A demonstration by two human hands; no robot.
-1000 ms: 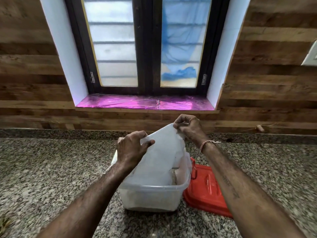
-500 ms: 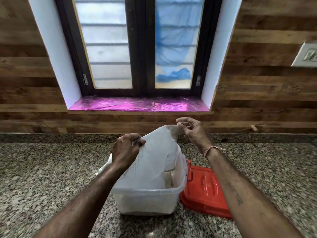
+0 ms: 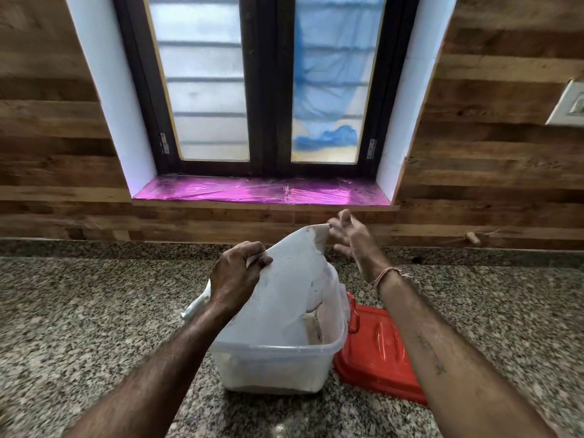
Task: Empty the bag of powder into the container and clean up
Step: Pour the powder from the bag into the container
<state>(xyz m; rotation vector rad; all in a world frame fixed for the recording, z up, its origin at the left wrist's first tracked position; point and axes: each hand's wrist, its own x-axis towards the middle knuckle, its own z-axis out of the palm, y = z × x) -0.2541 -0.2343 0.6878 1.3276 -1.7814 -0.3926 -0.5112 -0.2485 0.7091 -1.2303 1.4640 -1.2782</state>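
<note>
A white plastic bag (image 3: pixel 284 292) hangs upside down over a translucent rectangular container (image 3: pixel 278 361) on the granite counter. My left hand (image 3: pixel 235 276) grips the bag's upper left corner. My right hand (image 3: pixel 347 238) is beside the bag's top right corner with fingers spread apart; its fingertips are at the corner, not closed on it. The bag's mouth dips into the container, where pale powder shows at the bottom. A red lid (image 3: pixel 376 355) lies flat to the right of the container, touching it.
The granite counter (image 3: pixel 94 311) stretches left and right. A wood-panelled wall with a window and a pink foil-covered sill (image 3: pixel 252 194) stands behind. A white wall socket (image 3: pixel 568 105) is at upper right. A small brown object (image 3: pixel 472 238) lies at the counter's back edge.
My right hand has opened and let go of the bag's top corner, its fingers spreading. My left hand keeps its grip. The view has shifted slightly.
</note>
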